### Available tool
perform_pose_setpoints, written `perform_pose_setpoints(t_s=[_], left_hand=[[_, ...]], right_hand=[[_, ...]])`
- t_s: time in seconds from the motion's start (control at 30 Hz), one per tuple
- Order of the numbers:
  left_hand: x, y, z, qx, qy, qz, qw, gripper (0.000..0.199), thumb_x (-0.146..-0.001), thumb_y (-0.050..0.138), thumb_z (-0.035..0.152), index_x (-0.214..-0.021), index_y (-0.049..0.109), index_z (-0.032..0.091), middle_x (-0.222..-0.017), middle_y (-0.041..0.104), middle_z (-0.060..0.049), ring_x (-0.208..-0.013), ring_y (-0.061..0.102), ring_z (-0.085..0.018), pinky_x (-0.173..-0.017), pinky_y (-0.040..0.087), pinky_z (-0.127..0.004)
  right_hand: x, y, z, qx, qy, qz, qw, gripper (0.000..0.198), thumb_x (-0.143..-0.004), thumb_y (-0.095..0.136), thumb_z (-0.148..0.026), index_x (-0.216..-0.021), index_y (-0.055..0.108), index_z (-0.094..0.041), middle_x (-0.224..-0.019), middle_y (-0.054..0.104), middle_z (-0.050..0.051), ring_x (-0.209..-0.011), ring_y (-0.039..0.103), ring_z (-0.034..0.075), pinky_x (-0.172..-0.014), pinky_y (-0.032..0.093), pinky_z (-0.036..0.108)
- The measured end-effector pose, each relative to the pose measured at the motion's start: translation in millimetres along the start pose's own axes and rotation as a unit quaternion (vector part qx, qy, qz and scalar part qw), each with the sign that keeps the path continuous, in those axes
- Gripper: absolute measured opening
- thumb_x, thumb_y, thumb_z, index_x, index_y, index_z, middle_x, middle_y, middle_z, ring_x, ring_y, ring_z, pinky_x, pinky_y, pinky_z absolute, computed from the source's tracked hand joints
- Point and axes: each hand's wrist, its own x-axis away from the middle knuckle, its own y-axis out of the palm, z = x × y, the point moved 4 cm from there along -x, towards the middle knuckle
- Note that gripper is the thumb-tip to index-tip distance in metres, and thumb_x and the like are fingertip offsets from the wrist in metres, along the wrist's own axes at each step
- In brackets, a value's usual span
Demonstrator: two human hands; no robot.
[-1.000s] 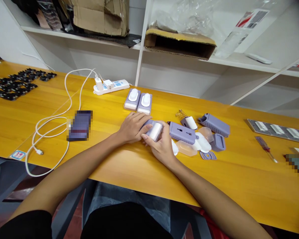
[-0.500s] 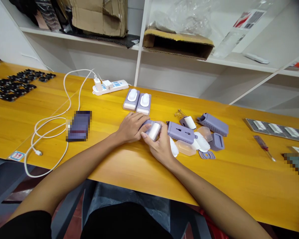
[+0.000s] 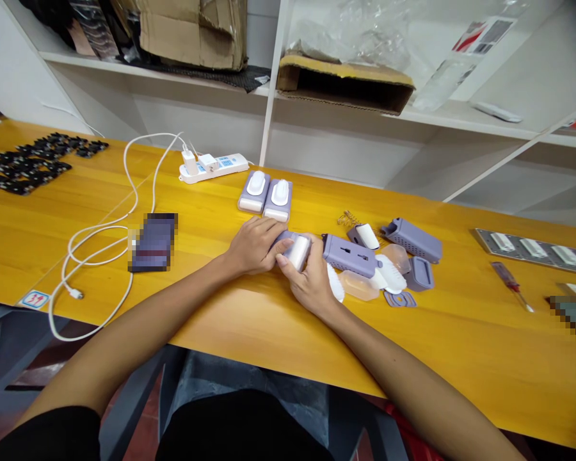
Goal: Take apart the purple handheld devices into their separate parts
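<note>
Between both hands is a small purple plastic device with a glossy white rounded end (image 3: 298, 251). My left hand (image 3: 259, 243) is closed around its left side, thumb along the casing. My right hand (image 3: 312, 278) grips the other side, its thumb against the white end. Two similar purple devices with white oval tops (image 3: 279, 195) stand side by side just behind. Right of my hands lies a perforated purple housing (image 3: 349, 256), near a clear plastic cover (image 3: 359, 285), a white oval part (image 3: 390, 274) and a thin purple ring-shaped part (image 3: 400, 299).
Farther right are another purple housing (image 3: 415, 241), a purple cup-like part (image 3: 419, 274), a copper-coloured spring (image 3: 348, 219), a screwdriver (image 3: 511, 285) and a metal strip (image 3: 540, 248). At left are a phone (image 3: 152, 243), a white cable (image 3: 100, 225), a power strip (image 3: 216, 167) and black parts (image 3: 38, 160).
</note>
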Motion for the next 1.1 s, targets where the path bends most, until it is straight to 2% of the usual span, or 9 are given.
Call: perform_pose_setpoints(t_s=[0.27, 0.63, 0.83, 1.1], left_hand=[[-0.9, 1.3, -1.1, -0.019, 0.025, 0.016, 0.999, 0.065, -0.118, 0.023, 0.059, -0.111, 0.071, 0.016, -0.107, 0.079, -0.018, -0.097, 0.072, -0.033, -0.085, 0.048, -0.046], [-1.9, 1.4, -2.5, -0.021, 0.046, 0.039, 0.998, 0.057, -0.117, 0.027, 0.051, -0.110, 0.071, 0.016, -0.104, 0.080, -0.018, -0.094, 0.074, -0.032, -0.085, 0.051, -0.047], [-3.3, 1.7, -3.4, -0.029, 0.054, 0.044, 0.997, 0.052, -0.118, 0.026, 0.041, -0.110, 0.071, 0.016, -0.104, 0.080, -0.017, -0.094, 0.074, -0.031, -0.086, 0.052, -0.046], [-5.7, 1.9, -3.5, -0.041, 0.048, 0.036, 0.997, 0.054, -0.119, 0.024, 0.041, -0.104, 0.070, 0.017, -0.099, 0.080, -0.016, -0.090, 0.073, -0.030, -0.084, 0.050, -0.045]], right_hand=[[-0.3, 1.2, 4.8, -0.002, -0.028, -0.011, 1.000, 0.064, -0.101, 0.064, -0.072, -0.137, 0.040, -0.026, -0.107, 0.070, 0.006, -0.084, 0.067, 0.026, -0.071, 0.058, 0.040], [0.4, 2.0, 6.7, 0.018, -0.035, -0.015, 0.999, 0.069, -0.102, 0.061, -0.076, -0.143, 0.037, -0.026, -0.113, 0.072, 0.009, -0.088, 0.070, 0.028, -0.074, 0.060, 0.042], [-0.4, 3.6, 7.3, -0.001, -0.041, -0.021, 0.999, 0.063, -0.104, 0.058, -0.073, -0.144, 0.038, -0.028, -0.117, 0.073, 0.010, -0.097, 0.072, 0.029, -0.080, 0.061, 0.043], [-1.7, 5.2, 7.7, -0.018, -0.035, -0.015, 0.999, 0.064, -0.105, 0.056, -0.075, -0.141, 0.037, -0.026, -0.114, 0.071, 0.010, -0.098, 0.070, 0.030, -0.082, 0.061, 0.046]])
